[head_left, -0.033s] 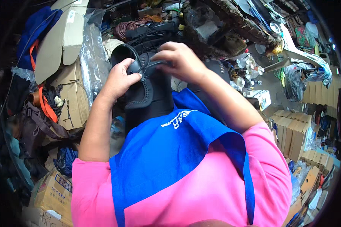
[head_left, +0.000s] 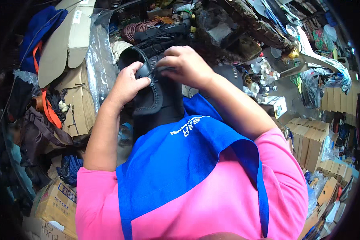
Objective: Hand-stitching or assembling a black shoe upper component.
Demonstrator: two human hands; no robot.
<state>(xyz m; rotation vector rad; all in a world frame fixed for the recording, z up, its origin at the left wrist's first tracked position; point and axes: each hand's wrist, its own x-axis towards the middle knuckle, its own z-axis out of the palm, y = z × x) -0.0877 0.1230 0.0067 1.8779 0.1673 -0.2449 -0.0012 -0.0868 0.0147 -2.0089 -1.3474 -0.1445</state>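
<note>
A black leather shoe (head_left: 148, 105) with a stitched edge lies over my dark-clothed lap, its round opening toward the far left. My left hand (head_left: 126, 86) is closed on the side of the shoe, the thumb pressing near the knot of cord at its upper part. To the right, my right hand (head_left: 186, 68) pinches a thin dark cord (head_left: 161, 69) that runs to the shoe just beside the left thumb. The right fingertips are bent and partly hide the cord's end.
A blue apron (head_left: 168, 160) covers my front. Cardboard sheets (head_left: 64, 48) and clear plastic (head_left: 100, 60) stand at the left. Several small bottles (head_left: 264, 76) are on the right, with stacked cardboard (head_left: 308, 140) nearer. Coiled reddish cord (head_left: 136, 31) lies beyond the shoe.
My right hand has shifted slightly left, closer to the shoe, and the stretch of cord in view looks shorter. The left hand keeps its hold.
</note>
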